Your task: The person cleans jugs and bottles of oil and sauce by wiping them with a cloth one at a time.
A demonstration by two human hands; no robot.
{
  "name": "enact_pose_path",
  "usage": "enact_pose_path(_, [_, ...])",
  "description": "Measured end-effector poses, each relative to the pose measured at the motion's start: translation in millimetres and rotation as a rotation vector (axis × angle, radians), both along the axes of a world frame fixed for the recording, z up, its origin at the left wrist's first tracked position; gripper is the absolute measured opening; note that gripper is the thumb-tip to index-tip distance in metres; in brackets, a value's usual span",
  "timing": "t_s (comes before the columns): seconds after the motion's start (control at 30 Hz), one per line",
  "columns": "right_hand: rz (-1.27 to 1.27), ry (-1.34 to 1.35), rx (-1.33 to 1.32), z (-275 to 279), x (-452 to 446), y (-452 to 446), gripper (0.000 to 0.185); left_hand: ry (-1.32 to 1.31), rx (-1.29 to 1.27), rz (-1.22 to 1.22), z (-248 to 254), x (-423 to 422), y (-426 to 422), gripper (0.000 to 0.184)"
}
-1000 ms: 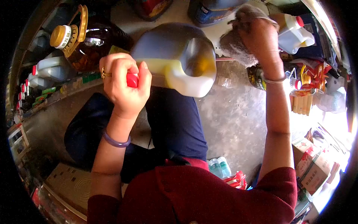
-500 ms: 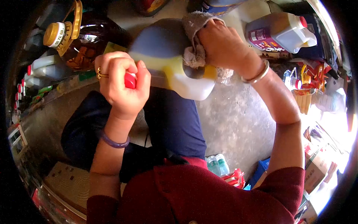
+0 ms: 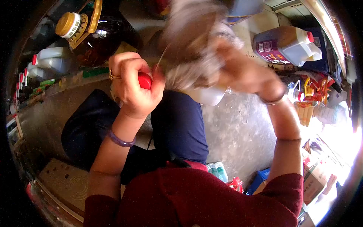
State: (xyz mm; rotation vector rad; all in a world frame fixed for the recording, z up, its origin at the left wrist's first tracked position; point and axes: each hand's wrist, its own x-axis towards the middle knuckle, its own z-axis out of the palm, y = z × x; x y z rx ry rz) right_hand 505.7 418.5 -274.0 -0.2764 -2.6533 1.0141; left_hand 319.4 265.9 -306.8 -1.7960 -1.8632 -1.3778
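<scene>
My left hand (image 3: 132,83) is closed around the red cap (image 3: 145,80) of a large translucent plastic jug (image 3: 210,95). A grey cloth (image 3: 196,45), smeared by motion, hides most of the jug; only a pale lower part shows beneath it. My right hand (image 3: 245,72) is blurred too, with the cloth gripped in its fingers. Whether the cloth touches the jug I cannot tell. Both hands are above my knees.
At the right lies a jug with a purple label (image 3: 270,49) and red cap. A big dark bottle with a gold cap (image 3: 68,25) stands at upper left, above several red-capped jugs (image 3: 51,58). Water bottles (image 3: 217,171) and a cardboard box (image 3: 315,179) sit lower right.
The cloth has swung out across the jug and now covers most of it. My right hand has moved slightly right and down; my left hand, still on the cap, has shifted slightly right.
</scene>
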Motion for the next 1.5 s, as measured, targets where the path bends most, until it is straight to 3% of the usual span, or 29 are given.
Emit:
enact_pose_path(0.03, [0.082, 0.035, 0.205, -8, -11, -10, 0.042, 0.027, 0.008, -0.013, -4, -4, -2, 0.022])
enact_pose_path(0.1, [0.145, 0.151, 0.165, -29, -35, -1, 0.045, 0.057, 0.019, -0.015, -6, -7, -3, 0.022])
enact_pose_path(0.2, [0.218, -0.084, -0.095, -12, -72, 1, 0.048, 0.056, 0.03, -0.048, -8, -7, -10, 0.019])
enact_pose_path(0.23, [0.288, -0.049, -0.025, -16, -88, 3, 0.047, 0.058, 0.026, -0.049, -9, -7, -10, 0.019])
enact_pose_path(0.27, [0.367, -0.167, 0.033, -38, -106, 11, 0.047, 0.068, 0.048, -0.04, -10, -6, -12, 0.019])
enact_pose_path(0.37, [0.593, -0.492, -0.013, -26, -121, 17, 0.048, 0.041, 0.07, -0.013, -15, -8, -15, 0.018])
enact_pose_path(0.4, [0.6, -0.215, -0.076, -29, -115, 16, 0.049, 0.036, 0.082, -0.005, -15, -9, -15, 0.018])
enact_pose_path(0.47, [0.453, -0.159, -0.22, -10, -103, 8, 0.055, 0.055, 0.086, -0.005, -14, -12, -14, 0.019])
enact_pose_path(0.5, [0.502, 0.093, -0.151, -20, -95, 7, 0.062, 0.052, 0.086, 0.007, -17, -16, -13, 0.019])
enact_pose_path(0.57, [0.454, 0.129, -0.143, -22, -58, -1, 0.048, -0.07, 0.141, 0.071, -27, -25, -10, 0.02])
enact_pose_path(0.63, [0.479, 0.167, -0.143, -31, -20, 1, 0.052, -0.153, 0.117, 0.117, -28, -27, -14, 0.022])
enact_pose_path(0.73, [0.2, -0.19, -0.204, -24, 22, -6, 0.048, -0.107, 0.151, -0.037, -23, -22, -12, 0.027])
enact_pose_path(0.77, [0.198, -0.191, -0.205, -18, 16, -7, 0.048, -0.112, 0.156, -0.052, -20, -21, -10, 0.028])
enact_pose_path(0.83, [0.103, -0.504, -0.339, -3, -12, -10, 0.045, -0.133, 0.167, -0.037, -23, -19, -9, 0.027])
enact_pose_path(0.87, [0.145, -0.135, 0.007, -12, -30, -9, 0.043, -0.131, 0.171, -0.04, -23, -20, -11, 0.027])
enact_pose_path(0.9, [0.152, -0.141, 0.018, -17, -48, -5, 0.043, -0.116, 0.144, -0.044, -22, -23, -14, 0.027])
enact_pose_path(0.97, [0.302, 0.159, -0.01, -29, -96, 11, 0.045, -0.074, 0.115, -0.044, -19, -23, -17, 0.023])
enact_pose_path(1.03, [0.311, -0.525, -0.26, -4, -128, 22, 0.059, 0.037, -0.007, -0.073, -10, -22, -19, 0.019])
enact_pose_path(1.1, [0.463, -0.562, -0.225, -30, -156, 44, 0.059, -0.013, 0.086, -0.079, -17, -25, -16, 0.016])
enact_pose_path(1.2, [0.571, -0.524, -0.251, -97, -177, 86, 0.059, -0.006, -0.015, -0.056, -11, -24, -21, 0.018])
enact_pose_path(1.23, [0.381, -0.773, -0.441, -121, -180, 103, 0.059, -0.006, -0.01, -0.054, -13, -24, -22, 0.018])
enact_pose_path(1.3, [0.173, -1.01, -0.622, -161, -176, 132, 0.058, -0.015, 0.012, -0.064, -16, -26, -23, 0.02])
enact_pose_path(1.4, [0.172, -0.781, -0.216, -184, -169, 151, 0.055, -0.004, 0.01, -0.072, -15, -28, -25, 0.022])
enact_pose_path(1.5, [0.095, -0.751, -0.281, -188, -159, 159, 0.056, -0.012, -0.007, -0.09, -17, -30, -28, 0.021])
